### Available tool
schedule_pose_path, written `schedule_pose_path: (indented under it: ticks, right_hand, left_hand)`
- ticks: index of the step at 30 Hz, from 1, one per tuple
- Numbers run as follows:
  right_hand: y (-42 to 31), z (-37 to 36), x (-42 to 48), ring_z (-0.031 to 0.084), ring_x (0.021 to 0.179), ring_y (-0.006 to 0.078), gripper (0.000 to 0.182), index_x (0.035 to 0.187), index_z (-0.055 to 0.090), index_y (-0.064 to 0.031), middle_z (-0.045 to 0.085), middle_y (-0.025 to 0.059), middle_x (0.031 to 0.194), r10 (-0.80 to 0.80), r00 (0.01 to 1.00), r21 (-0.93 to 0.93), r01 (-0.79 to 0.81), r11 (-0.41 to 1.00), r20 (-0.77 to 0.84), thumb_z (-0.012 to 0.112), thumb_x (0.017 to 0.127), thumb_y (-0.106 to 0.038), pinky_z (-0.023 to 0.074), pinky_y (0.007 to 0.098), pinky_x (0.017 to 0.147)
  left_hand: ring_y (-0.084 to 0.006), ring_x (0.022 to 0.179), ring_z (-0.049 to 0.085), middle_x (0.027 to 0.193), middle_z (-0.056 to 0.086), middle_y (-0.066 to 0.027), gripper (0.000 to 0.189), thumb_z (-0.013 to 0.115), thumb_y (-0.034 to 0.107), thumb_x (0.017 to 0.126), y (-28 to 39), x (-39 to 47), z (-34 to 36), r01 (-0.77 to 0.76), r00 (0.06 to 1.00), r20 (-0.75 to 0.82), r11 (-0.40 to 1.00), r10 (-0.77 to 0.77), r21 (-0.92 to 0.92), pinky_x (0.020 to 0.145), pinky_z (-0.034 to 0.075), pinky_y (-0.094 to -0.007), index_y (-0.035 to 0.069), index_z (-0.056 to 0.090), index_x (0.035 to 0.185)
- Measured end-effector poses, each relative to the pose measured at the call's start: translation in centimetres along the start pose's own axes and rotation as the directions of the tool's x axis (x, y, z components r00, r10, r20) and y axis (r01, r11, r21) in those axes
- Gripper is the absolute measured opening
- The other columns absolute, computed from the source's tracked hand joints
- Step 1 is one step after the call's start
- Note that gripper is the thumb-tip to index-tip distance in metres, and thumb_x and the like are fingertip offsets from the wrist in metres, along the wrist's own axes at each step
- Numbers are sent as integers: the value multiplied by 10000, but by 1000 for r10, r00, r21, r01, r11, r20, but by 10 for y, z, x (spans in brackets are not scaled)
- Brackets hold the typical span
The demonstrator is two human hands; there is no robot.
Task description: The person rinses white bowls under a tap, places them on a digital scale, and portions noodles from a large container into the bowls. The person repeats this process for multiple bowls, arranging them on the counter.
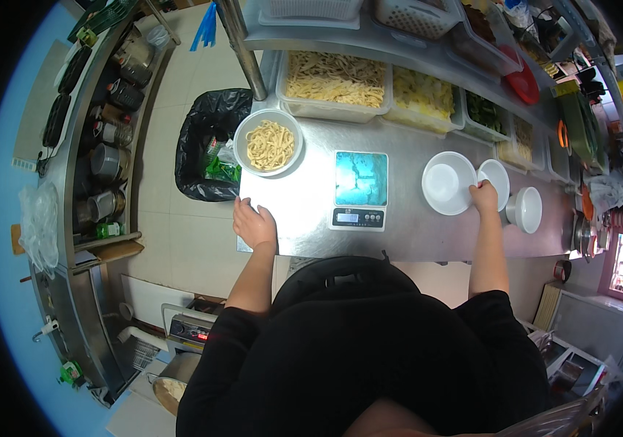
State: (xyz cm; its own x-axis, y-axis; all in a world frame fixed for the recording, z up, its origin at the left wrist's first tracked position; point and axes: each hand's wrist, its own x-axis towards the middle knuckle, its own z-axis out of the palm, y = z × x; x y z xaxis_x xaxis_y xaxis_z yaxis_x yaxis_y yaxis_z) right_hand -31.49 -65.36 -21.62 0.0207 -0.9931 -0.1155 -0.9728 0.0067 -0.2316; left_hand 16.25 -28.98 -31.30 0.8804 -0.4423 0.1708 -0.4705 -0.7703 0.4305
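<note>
My left hand (255,223) rests at the left edge of the steel table (311,235), fingers apart and holding nothing. Beyond it stands a round white bowl of noodles (269,144). A digital kitchen scale (360,188) with a bluish square platform lies between my hands, nothing on it. On the right, my right hand (485,195) grips the rim of a white plastic bowl (447,183). A second white bowl (495,177) sits just behind that hand, partly covered by it. Further right is another white bowl or small stack (527,210).
Along the table's back stand plastic tubs of noodles (336,82), yellowish shredded food (421,101) and dark greens (485,116), below a steel shelf (311,41). A bin with a black liner (188,158) adjoins the left edge. A steel rack with bottles (125,95) stands farther left.
</note>
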Motion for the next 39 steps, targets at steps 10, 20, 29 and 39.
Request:
schedule_pose_path:
  ticks: [10,20,29,39]
  right_hand:
    - [-105,-71,-51,500,530,64,171,1014,617,-61,560,-24,703,-84,868,666,-310,678,490,547,881,-143,465,211,495]
    - [-205,11,-95,604,620,114,293,1062,587,26,631,68,756,-277,667,511,-181,840,691,579,903,-221,526,258,522]
    - [-275,-25,-40,667,874,331,363,1209,586,-37,677,184,961,-555,831,387,500,775,37,595,940,-280,519,402,771]
    - [-406,37,41,589,1151,352,691,1464,409,-271,505,197,1385,-761,542,-58,826,561,357,724,853,-344,462,429,1010]
  left_hand:
    - [-332,1309,441,1432,475,-142,363,551,201,870,-3,-2,0,8,1000,-12,1000,-8,10,1065,308,-494,59,530,1203]
    - [-334,1311,439,1423,477,-158,373,564,192,863,-1,1,-1,2,1000,-12,1000,-2,7,1065,309,-492,54,526,1208]
    - [-342,1300,448,1412,481,-172,379,586,181,849,-5,-3,1,4,1000,-25,1000,-4,0,1057,317,-492,52,529,1201]
    - [-336,1299,453,1419,484,-162,379,569,190,853,-4,0,2,-2,999,-32,1000,2,10,1054,323,-496,49,529,1203]
